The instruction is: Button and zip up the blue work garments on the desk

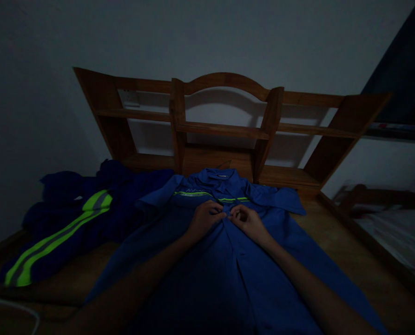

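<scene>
A blue work shirt (pixel 207 260) with a collar and a yellow-green reflective stripe across the chest lies spread front-up on the wooden desk. My left hand (pixel 207 218) pinches the front opening just below the chest stripe. Close beside it, my right hand (pixel 247 221) pinches the other side of the same opening, thumb and forefinger together. Only a small gap parts the two sets of fingertips. Further down, the front edges of the shirt hang slightly apart. Any button between the fingers is too small and dark to make out.
A dark blue garment (pixel 123 209) with yellow-green and grey stripes lies heaped at the left. Behind the shirt stands a wooden shelf unit (pixel 224 130) against the wall. A white cable (pixel 15 304) curves at the lower left. The desk's raised edge (pixel 367 237) runs along the right.
</scene>
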A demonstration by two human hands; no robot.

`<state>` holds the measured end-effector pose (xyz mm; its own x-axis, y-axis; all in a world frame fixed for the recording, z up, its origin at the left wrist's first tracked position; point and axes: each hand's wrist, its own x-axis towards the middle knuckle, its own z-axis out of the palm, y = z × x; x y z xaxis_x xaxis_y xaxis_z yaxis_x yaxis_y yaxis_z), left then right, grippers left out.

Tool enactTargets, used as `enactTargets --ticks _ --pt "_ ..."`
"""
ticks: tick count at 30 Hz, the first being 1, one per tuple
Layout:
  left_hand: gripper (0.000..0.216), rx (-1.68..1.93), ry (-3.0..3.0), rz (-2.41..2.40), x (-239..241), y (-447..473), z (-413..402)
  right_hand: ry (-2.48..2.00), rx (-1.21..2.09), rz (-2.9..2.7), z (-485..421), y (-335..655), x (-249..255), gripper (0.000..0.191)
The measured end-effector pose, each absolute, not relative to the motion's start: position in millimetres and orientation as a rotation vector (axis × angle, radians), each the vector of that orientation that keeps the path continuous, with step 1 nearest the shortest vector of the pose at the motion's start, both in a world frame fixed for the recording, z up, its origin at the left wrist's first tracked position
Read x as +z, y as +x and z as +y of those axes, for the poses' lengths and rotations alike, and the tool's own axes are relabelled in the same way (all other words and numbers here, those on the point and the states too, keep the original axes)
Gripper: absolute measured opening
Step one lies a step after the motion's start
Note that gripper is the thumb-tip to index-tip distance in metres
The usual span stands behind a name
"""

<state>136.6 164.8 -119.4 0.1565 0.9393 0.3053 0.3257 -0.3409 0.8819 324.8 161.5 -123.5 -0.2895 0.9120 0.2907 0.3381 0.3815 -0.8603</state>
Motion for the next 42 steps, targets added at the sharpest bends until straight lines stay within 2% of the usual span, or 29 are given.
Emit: enactTargets --ticks 17,24,36,42 --pt "0.014 1.157 1.873 1.249 -121 140 166 -1.129 0.712 -1.9 155 324 -116 0.018" --pt "0.02 1.184 1.76 1.171 -124 140 167 -1.111 0.661 -1.932 156 324 -116 0.023" --pt "0.026 1.102 1.683 1.056 -125 140 169 -1.065 0.627 -2.007 155 324 -119 0.015" --pt "0.022 1.148 1.689 1.023 -132 142 171 -1.039 0.705 -1.98 154 325 -118 0.023"
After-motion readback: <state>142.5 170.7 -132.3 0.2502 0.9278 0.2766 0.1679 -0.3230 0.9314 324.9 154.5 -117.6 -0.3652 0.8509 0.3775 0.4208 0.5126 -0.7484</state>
